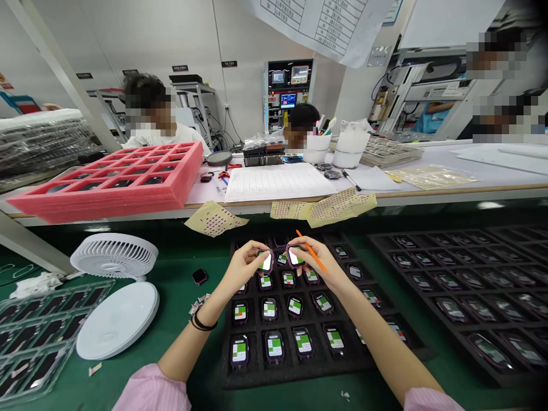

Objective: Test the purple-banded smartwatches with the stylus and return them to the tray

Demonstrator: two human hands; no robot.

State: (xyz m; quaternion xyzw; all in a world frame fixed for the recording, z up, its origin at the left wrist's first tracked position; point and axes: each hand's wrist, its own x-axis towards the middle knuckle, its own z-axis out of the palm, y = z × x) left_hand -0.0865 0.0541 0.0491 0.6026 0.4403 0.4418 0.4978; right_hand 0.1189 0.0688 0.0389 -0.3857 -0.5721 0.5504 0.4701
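Note:
My left hand (249, 262) grips a smartwatch (266, 261) by its edge, thumb on the lit screen. Close beside it, my right hand (314, 257) holds a second lit smartwatch (295, 257). An orange pen-like stick (315, 257) also sits between the right hand's fingers. Both hands are over a black foam tray (252, 374), whose compartments hold several smartwatches with green, white and some red blocks on their screens. One dark-screened watch (199, 277) lies on the green mat, left of the tray.
At right is another black foam tray (432, 337) of watches. A white fan (117, 319) and clear plastic trays (55, 348) stand left. A pink foam tray (180, 182), paper sheet (278, 181) and yellow sticker sheets (342, 205) are on the shelf. Other people sit beyond.

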